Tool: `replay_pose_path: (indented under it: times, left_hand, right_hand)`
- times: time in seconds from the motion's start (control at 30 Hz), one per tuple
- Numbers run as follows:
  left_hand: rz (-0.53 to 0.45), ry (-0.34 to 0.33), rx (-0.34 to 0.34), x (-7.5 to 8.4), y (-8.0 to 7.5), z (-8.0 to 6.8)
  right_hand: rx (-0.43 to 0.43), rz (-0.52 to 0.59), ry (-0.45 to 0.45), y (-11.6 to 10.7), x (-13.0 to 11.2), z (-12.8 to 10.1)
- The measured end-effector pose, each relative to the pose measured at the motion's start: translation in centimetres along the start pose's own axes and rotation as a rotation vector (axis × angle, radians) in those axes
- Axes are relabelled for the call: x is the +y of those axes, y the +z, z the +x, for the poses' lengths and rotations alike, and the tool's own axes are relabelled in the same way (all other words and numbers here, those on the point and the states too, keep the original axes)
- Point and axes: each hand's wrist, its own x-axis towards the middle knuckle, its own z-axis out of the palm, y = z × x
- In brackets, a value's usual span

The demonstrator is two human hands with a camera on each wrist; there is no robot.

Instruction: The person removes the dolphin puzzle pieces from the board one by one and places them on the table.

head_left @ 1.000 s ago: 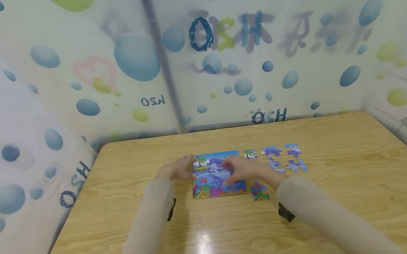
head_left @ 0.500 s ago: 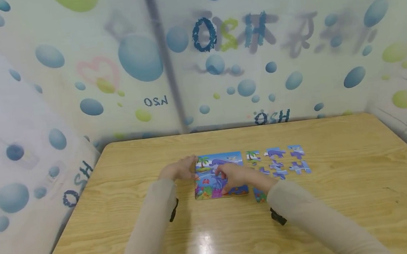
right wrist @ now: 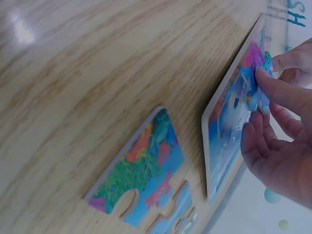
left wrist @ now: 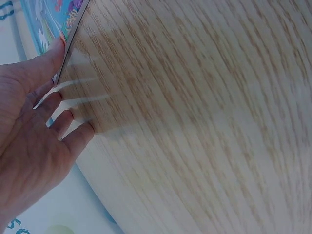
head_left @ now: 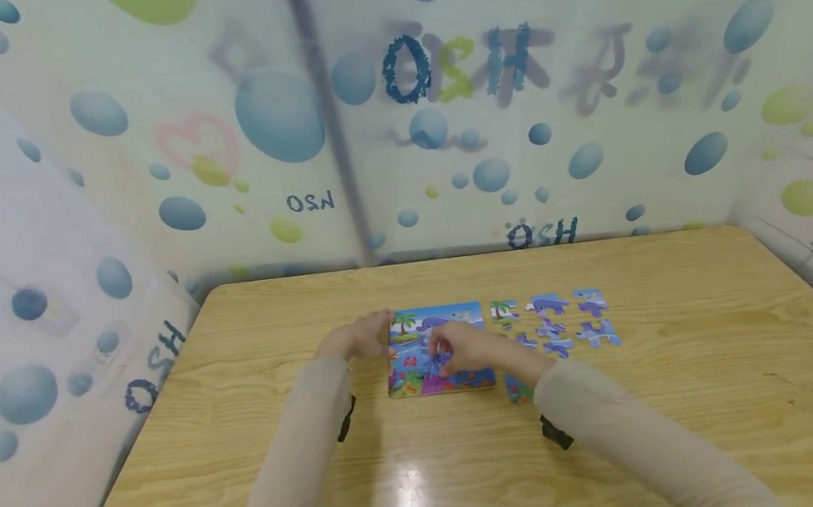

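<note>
My left hand (head_left: 358, 338) lies flat on the table (head_left: 247, 439), fingers straight and a little spread, holding nothing; the fingertips (left wrist: 62, 45) touch the left edge of the puzzle board (head_left: 418, 351). The board sits flat near the middle of the table, between my two hands, its picture showing blue water, a palm tree at the upper left corner and coloured coral along the near edge. My right hand (head_left: 463, 349) is over the board's middle, thumb and forefinger closed in a narrow pinch on a small blue puzzle piece (right wrist: 254, 92), which is at the board's surface; whether it is fully seated I cannot tell. Just beside the board's near right corner, on bare wood, lies one loose coral piece (right wrist: 141, 178), face up, apart from the board and partly hidden by my right forearm in the head view. Further right, a group of loose pieces (head_left: 561, 321) in blue and purple is laid out in rough rows, none touching the board. Both sleeves are beige.
</note>
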Motion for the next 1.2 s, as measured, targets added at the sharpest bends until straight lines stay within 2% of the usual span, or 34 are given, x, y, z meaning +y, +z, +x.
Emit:
replay_pose_path:
  times: [0.47,0.73,1.03,1.2]
  left_hand:
    - [0.003,-0.006,0.005,0.1,0.0,0.2]
    - [0.004,0.012,-0.005,0.0,0.0,0.2]
    - [0.001,0.007,-0.005,-0.3,0.2,0.5]
    - [0.003,0.015,-0.001,-0.2,0.1,0.5]
  right_hand:
    - [-0.076,0.08,-0.103,-1.2,0.6,-0.7]
    - [-0.11,0.14,-0.098,-1.8,1.4,-1.2]
    - [-0.122,0.171,-0.122,-2.6,3.5,-2.4]
    - [-0.138,0.224,-0.117,-3.3,4.5,-3.3]
